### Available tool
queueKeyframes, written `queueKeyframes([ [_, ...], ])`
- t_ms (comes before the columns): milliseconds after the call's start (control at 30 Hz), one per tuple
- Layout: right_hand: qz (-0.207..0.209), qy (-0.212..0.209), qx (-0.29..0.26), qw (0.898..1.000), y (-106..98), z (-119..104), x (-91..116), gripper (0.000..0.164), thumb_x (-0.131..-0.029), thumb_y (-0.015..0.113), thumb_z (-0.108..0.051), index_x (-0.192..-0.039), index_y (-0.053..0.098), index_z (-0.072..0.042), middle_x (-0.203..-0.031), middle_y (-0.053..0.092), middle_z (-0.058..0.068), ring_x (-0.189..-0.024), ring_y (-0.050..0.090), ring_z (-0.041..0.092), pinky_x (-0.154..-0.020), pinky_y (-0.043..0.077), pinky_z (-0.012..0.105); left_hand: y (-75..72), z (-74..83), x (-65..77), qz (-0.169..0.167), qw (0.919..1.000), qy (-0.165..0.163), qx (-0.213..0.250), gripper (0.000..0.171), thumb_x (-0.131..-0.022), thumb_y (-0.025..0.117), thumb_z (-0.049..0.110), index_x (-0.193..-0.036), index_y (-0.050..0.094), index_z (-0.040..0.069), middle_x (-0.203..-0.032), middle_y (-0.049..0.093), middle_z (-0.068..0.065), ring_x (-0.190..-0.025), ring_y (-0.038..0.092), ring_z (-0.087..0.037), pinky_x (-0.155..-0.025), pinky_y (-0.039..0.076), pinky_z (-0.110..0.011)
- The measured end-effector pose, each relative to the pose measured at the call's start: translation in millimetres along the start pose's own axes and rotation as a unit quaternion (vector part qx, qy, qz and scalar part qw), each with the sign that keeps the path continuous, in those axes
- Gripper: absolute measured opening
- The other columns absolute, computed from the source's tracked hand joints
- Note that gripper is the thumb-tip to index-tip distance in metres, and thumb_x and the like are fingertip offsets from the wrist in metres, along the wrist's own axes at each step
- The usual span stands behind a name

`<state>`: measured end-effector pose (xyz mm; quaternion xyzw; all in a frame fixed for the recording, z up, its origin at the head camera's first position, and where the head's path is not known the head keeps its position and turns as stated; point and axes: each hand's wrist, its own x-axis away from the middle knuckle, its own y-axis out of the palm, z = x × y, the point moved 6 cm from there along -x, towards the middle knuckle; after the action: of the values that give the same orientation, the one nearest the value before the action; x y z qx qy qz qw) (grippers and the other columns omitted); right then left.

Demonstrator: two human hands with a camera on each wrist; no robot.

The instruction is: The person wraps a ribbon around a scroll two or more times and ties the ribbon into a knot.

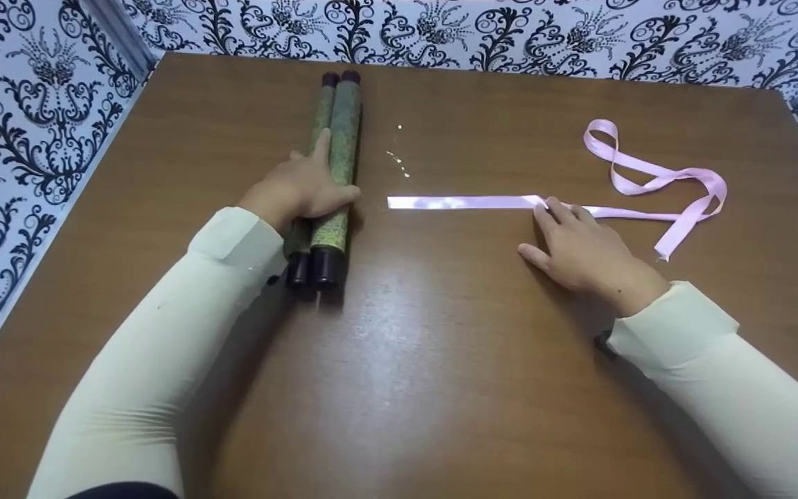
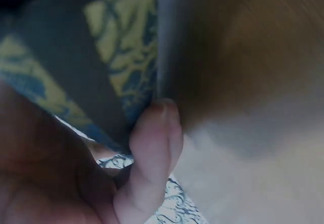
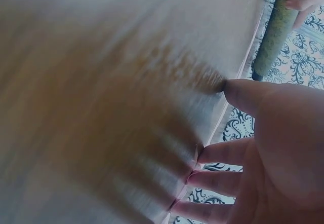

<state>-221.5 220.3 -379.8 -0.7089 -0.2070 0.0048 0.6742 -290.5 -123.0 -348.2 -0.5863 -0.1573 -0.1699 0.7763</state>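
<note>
Two rolled-up scrolls with green patterned surfaces and dark end knobs lie side by side, lengthwise, left of the table's middle. Across them lies my left hand, gripping the pair with the thumb on their right side. The left wrist view shows that thumb at a scroll's edge, close up and dim. A pink satin ribbon stretches straight rightward from near the scrolls. My right hand touches it midway with extended fingertips, thumb apart. Seen in the right wrist view, those fingers reach down to the ribbon.
The ribbon's loose end loops and twists on the right of the brown wooden table. Small bright specks show beside the scrolls. Black-and-white patterned fabric lies beyond the table's far and left edges.
</note>
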Motion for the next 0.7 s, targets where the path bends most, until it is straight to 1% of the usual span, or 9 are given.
queueKeyframes([
  [133,0.001,0.0,0.001,1.0,-1.1,-0.8,-0.3,0.074,-0.103,0.043,-0.048,-0.156,0.024,0.0,-0.161,0.022,0.027,-0.145,0.025,0.051,-0.11,0.032,0.069,-0.2,17.8,6.6,0.03,0.9992,0.024,0.006,0.111,-0.084,0.056,0.06,-0.158,-0.02,0.026,-0.157,0.02,-0.038,-0.129,0.047,-0.05,-0.105,0.043,-0.057],
  [233,-0.003,-0.001,0.004,1.0,-0.2,-1.0,-1.0,0.074,-0.103,0.043,-0.049,-0.156,0.024,0.0,-0.161,0.022,0.027,-0.145,0.026,0.051,-0.109,0.033,0.069,2.8,31.4,10.2,0.044,0.9983,0.034,0.018,0.113,-0.081,0.058,0.061,-0.158,-0.019,0.03,-0.155,0.026,-0.034,-0.121,0.052,-0.047,-0.1,0.047,-0.055],
  [400,-0.007,0.002,0.003,1.0,0.1,-0.4,-1.6,0.075,-0.103,0.042,-0.051,-0.157,0.023,-0.002,-0.162,0.022,0.026,-0.145,0.026,0.051,-0.106,0.035,0.07,9.9,52.8,13.5,0.05,0.9974,0.045,0.026,0.113,-0.08,0.059,0.062,-0.158,-0.018,0.032,-0.157,0.024,-0.034,-0.125,0.051,-0.049,-0.101,0.046,-0.056],
  [433,-0.008,0.002,0.003,1.0,0.1,-0.4,-1.6,0.075,-0.103,0.042,-0.051,-0.157,0.023,-0.002,-0.162,0.022,0.026,-0.145,0.025,0.051,-0.106,0.035,0.071,12.0,56.9,14.0,0.049,0.9974,0.047,0.026,0.114,-0.08,0.058,0.062,-0.158,-0.018,0.032,-0.158,0.021,-0.034,-0.128,0.049,-0.05,-0.103,0.045,-0.057],
  [533,-0.006,0.002,0.002,1.0,-0.2,-0.8,-1.1,0.075,-0.103,0.041,-0.051,-0.157,0.023,-0.002,-0.162,0.021,0.026,-0.146,0.025,0.05,-0.106,0.035,0.071,19.3,70.3,14.7,0.048,0.9969,0.054,0.031,0.113,-0.08,0.059,0.062,-0.158,-0.017,0.032,-0.16,0.019,-0.034,-0.129,0.048,-0.05,-0.104,0.045,-0.057],
  [700,-0.006,0.003,0.003,1.0,-1.2,-1.3,-0.2,0.075,-0.103,0.042,-0.05,-0.157,0.022,-0.002,-0.162,0.021,0.026,-0.146,0.025,0.05,-0.106,0.035,0.07,30.7,97.8,15.1,0.049,0.9955,0.071,0.038,0.111,-0.083,0.059,0.065,-0.159,-0.013,0.03,-0.159,0.019,-0.035,-0.13,0.048,-0.049,-0.104,0.045,-0.055],
])
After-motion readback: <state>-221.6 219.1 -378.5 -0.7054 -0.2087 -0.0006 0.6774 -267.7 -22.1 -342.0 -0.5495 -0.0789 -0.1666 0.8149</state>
